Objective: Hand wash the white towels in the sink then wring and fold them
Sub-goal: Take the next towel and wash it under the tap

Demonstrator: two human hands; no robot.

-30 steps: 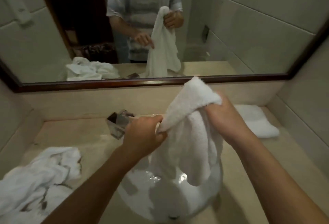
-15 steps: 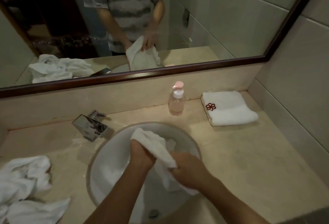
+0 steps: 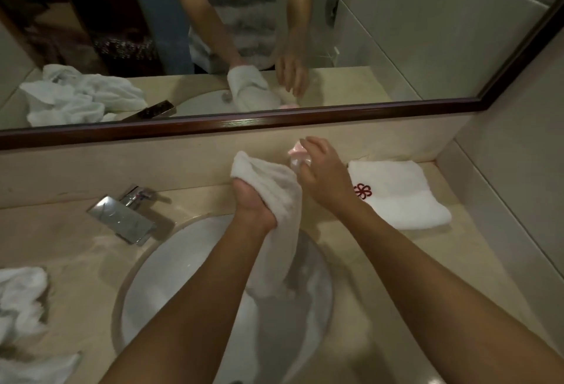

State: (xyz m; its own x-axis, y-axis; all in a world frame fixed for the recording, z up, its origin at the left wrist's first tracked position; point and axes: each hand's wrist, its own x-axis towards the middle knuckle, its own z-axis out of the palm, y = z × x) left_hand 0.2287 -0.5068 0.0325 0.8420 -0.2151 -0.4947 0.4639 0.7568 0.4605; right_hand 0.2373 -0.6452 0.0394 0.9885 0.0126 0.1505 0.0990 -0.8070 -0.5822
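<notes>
White towel (image 3: 274, 188) gripped by left hand (image 3: 253, 206) over sink (image 3: 146, 286), right hand (image 3: 323, 176) loosely curled at soap bottle (image 3: 297, 155), beige counter (image 3: 61, 231), mirror (image 3: 396, 32)

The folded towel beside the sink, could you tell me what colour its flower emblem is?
Dark red, on the white folded towel; head view.

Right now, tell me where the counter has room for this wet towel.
Bare counter lies right of the sink, in front of the folded towel. Another patch sits behind the faucet. The crumpled towels crowd the left.
</notes>
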